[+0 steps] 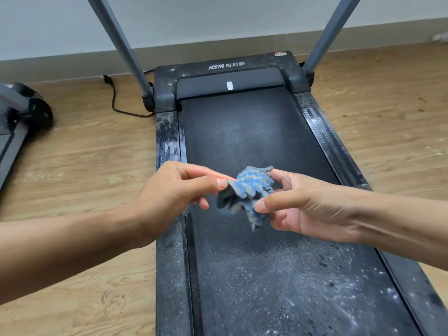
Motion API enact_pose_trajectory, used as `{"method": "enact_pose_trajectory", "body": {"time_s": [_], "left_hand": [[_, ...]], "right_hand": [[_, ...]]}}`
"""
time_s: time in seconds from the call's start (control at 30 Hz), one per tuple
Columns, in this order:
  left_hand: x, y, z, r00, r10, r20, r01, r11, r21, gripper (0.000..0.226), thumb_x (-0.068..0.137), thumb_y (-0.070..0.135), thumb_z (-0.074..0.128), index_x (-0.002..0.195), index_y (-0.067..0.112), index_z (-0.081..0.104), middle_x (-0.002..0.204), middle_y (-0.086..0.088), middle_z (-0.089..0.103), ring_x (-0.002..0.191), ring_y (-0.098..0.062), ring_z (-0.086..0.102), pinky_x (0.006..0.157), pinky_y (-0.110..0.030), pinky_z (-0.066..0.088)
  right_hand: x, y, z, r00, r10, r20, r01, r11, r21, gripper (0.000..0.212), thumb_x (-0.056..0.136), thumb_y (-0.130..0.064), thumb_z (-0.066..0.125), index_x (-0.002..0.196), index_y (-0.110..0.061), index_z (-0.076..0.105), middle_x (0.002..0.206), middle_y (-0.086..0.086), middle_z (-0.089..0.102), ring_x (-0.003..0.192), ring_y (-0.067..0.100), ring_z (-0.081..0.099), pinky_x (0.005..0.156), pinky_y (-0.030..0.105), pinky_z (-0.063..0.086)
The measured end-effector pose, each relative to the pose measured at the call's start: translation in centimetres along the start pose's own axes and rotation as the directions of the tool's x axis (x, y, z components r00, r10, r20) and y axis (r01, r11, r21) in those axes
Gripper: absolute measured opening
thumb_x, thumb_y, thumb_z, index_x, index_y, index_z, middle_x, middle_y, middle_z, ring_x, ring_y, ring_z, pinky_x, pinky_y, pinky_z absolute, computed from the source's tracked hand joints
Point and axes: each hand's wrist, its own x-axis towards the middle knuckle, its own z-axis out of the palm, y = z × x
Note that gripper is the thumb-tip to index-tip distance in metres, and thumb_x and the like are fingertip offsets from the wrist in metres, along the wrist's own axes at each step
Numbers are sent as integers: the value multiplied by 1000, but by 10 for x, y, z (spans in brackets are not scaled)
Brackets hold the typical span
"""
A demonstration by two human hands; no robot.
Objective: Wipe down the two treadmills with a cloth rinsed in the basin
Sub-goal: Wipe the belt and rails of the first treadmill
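Left hand (pixel 179 190) and right hand (pixel 298 204) each pinch the grimy blue cloth (pixel 247 190) above the dusty treadmill (pixel 254 132), likely spreading it to refold.

A black power cord (pixel 113 97) lies on wooden floor (pixel 84 154).

The cloth (pixel 247 187) is showing blue mottled with grey and dark grime. The treadmill belt (pixel 242 132) is looking black, speckling white toward the near right, and its side rails (pixel 167 141) are wearing whitish smears over black. White lettering (pixel 226 65) is standing out on the black far cover (pixel 264 60). The uprights (pixel 121 42) are showing blue-grey, the floor (pixel 84 166) pale brown wood grain, the second treadmill (pixel 14 139) at left black and grey.
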Motion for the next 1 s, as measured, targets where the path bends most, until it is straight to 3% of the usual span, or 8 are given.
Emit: {"method": "enact_pose_trajectory", "body": {"time_s": [0.13,0.33,0.43,0.53,0.6,0.73,0.87,1.0], "left_hand": [[2,1,-1,971,-158,-181,103,955,-278,22,98,8,63,82,13,77,92,-12,77,80,-18,71,66,-27,60],[-5,-3,0,939,-309,-152,194,839,-509,31,109,17,35,116,0,59,111,-32,72,85,-34,75,66,-41,65],[-9,-3,0,953,-293,-72,224,846,-484,32,107,20,32,110,6,61,111,-30,72,87,-33,71,68,-40,62],[-10,1,4,954,-292,-67,212,816,-538,22,105,15,37,105,13,59,90,-16,67,73,-20,67,60,-28,56],[-11,2,5,951,-295,-95,197,812,-550,24,105,11,38,94,14,59,79,-6,65,61,-14,65,52,-22,55],[-9,-1,6,937,-301,-179,190,866,-462,23,107,11,46,88,18,57,72,-3,60,54,-11,57,45,-21,48],[-9,-20,1,907,-325,-269,282,941,-185,11,101,19,66,103,16,55,92,-4,73,68,-14,72,63,-30,57],[-27,-34,4,971,25,-238,32,973,230,13,89,27,75,98,24,65,98,6,72,87,-11,67,82,-24,51]], "right_hand": [[-1,4,-6,998,56,40,-55,998,-27,67,83,14,68,142,-9,50,120,8,67,90,13,54,65,22,37],[-3,7,-7,986,152,68,-135,968,-214,30,90,-13,80,115,-14,62,121,12,70,109,24,69,88,30,50],[-1,9,-3,988,152,24,-141,959,-246,24,91,-31,80,107,-17,69,123,9,69,121,25,63,104,38,47],[1,7,0,991,133,-2,-130,969,-209,25,95,-22,73,117,-10,74,129,10,72,126,21,65,119,43,41],[1,4,5,993,113,22,-107,973,-204,6,95,-16,70,97,-16,76,113,9,75,112,16,69,121,46,37],[2,3,9,996,86,32,-82,991,-109,6,91,-14,72,90,-19,76,112,9,73,107,21,68,113,40,46],[3,-1,16,1000,25,16,-24,998,-55,5,89,-14,74,87,-17,76,93,6,72,74,12,64,71,20,49],[5,-6,19,998,-22,-58,20,999,-42,1,87,-13,75,88,-13,76,83,5,73,57,7,60,57,15,47]]}}
